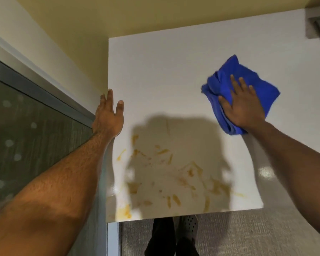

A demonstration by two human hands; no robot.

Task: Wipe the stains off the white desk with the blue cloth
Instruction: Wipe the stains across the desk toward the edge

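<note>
The blue cloth [248, 84] is lying bunched on the right, far part of the white desk [174, 71], with the right hand [242, 106] pressing down flat on top of it, fingers spread and extended over the folds rather than pinching them. The left hand [108, 115] is resting along the desk's left edge, fingers stretched out and close together, thumb apart, gripping nothing.

The yellow-orange stains [164, 172] are sitting well apart from the cloth, scattered over the near half of the desk in smears and streaks, partly under the person's shadow; none appears wiped yet.

The cloth is looking soft, light and floppy, so it is likely to crumple and slide under the palm; a flat hand bearing down on the middle of the bundle seems the best hold, keeping the loose corners tucked. The desk surface is shining glossy near the front edge, so the cloth should be gliding easily, while the stains may be smearing before lifting.

No brand, label or readable writing is showing anywhere.
</note>
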